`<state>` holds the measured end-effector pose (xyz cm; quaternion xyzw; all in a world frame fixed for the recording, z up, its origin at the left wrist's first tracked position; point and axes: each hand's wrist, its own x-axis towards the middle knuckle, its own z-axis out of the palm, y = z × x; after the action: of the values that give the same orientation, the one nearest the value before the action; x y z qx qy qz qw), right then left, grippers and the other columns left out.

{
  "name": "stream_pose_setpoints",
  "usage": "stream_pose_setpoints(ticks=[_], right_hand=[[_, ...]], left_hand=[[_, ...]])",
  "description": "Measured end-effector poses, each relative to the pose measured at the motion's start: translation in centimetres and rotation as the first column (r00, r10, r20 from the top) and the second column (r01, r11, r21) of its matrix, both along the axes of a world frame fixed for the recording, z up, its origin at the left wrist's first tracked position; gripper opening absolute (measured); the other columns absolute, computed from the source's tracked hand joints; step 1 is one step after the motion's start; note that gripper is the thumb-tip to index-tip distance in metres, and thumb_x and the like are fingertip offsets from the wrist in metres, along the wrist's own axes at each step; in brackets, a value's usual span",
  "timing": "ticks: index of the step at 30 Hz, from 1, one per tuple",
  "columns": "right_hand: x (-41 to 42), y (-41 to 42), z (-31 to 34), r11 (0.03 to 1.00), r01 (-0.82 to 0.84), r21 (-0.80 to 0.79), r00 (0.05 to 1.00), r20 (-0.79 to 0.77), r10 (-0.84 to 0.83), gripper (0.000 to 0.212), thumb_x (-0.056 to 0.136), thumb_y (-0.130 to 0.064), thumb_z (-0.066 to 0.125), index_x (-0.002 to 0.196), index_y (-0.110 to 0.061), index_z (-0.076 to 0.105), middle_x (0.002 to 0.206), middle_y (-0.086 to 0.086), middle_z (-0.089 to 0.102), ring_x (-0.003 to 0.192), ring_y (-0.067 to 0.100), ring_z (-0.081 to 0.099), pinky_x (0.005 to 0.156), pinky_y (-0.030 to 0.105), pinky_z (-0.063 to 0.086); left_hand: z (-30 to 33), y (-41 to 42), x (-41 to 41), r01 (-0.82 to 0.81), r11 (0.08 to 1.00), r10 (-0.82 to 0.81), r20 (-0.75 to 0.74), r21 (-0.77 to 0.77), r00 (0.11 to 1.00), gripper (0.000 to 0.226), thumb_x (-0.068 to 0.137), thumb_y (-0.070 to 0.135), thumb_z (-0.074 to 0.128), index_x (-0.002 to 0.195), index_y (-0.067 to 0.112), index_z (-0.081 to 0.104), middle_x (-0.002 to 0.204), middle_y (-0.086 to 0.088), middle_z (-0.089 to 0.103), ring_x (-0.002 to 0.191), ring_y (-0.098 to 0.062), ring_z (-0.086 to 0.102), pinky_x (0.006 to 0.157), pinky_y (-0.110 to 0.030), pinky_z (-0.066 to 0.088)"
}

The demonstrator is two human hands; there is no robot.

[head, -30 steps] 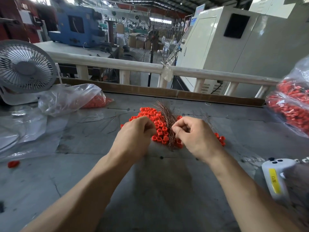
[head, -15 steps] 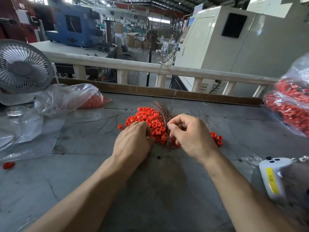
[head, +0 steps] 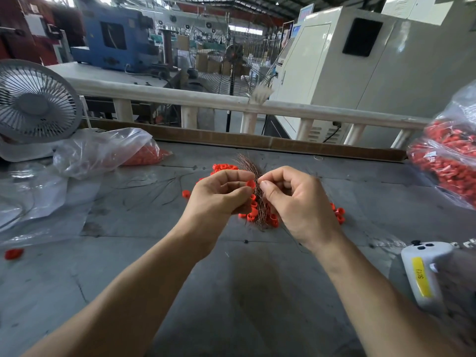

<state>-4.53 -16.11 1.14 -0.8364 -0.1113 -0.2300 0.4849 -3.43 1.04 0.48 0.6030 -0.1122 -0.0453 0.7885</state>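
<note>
1. Head view: since half a second ago both hands had come up off the pile of red caps [head: 258, 217]. My left hand [head: 219, 199] now pinched one red cap [head: 251, 183] between thumb and forefinger, just above the pile.
2. My right hand [head: 296, 202] had thumb and forefinger pressed together right beside that cap, I judged on a copper strand, though it was too thin to see.
3. Meaning: picking was done and threading the cap came next.
4. The copper wire bundle [head: 247, 163] lay across the pile and rose between my hands, so it could snag.
5. Left of the pile were a clear bag [head: 103, 150], a fan [head: 36, 104] and a stray cap [head: 14, 253].
6. Right of the pile were a fuller bag [head: 450, 161] and a white handheld device [head: 422, 269]. None of these blocked me.
</note>
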Motion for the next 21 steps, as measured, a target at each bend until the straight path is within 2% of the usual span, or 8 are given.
stream_pose_setpoints(ticks=[5,15,21], right_hand=[[-0.09,0.13,0.02,1.000,-0.014,-0.006,1.000,0.008,0.014,0.011,0.096,-0.024,0.070,0.087,-0.028,0.073,0.076,-0.007,0.074,0.069,0.007,0.069,0.061,0.019,0.055],[-0.04,0.24,-0.08,1.000,-0.010,-0.012,1.000,0.012,0.010,0.008,0.096,-0.027,0.069,0.088,-0.028,0.072,0.077,-0.008,0.074,0.070,0.007,0.070,0.064,0.025,0.058],[-0.14,0.16,-0.03,0.999,-0.034,-0.004,0.999,-0.004,0.034,0.010,0.097,-0.026,0.069,0.088,-0.027,0.073,0.073,-0.007,0.072,0.064,0.004,0.065,0.060,0.018,0.050]], left_hand=[[0.01,-0.20,-0.12,0.007,1.000,-0.006,0.038,-0.014,0.999,0.022,0.095,-0.003,0.064,0.113,0.006,0.073,0.093,-0.012,0.072,0.083,-0.025,0.066,0.087,-0.040,0.059],[-0.06,-0.43,-0.07,-0.042,0.999,0.043,0.067,-0.015,0.997,0.024,0.094,-0.007,0.063,0.113,0.004,0.073,0.094,-0.018,0.070,0.083,-0.029,0.064,0.089,-0.045,0.058],[-0.27,-0.25,0.02,-0.036,0.999,0.034,0.084,0.018,0.996,0.022,0.097,-0.001,0.062,0.111,0.010,0.075,0.094,-0.014,0.074,0.082,-0.024,0.066,0.086,-0.043,0.059]])
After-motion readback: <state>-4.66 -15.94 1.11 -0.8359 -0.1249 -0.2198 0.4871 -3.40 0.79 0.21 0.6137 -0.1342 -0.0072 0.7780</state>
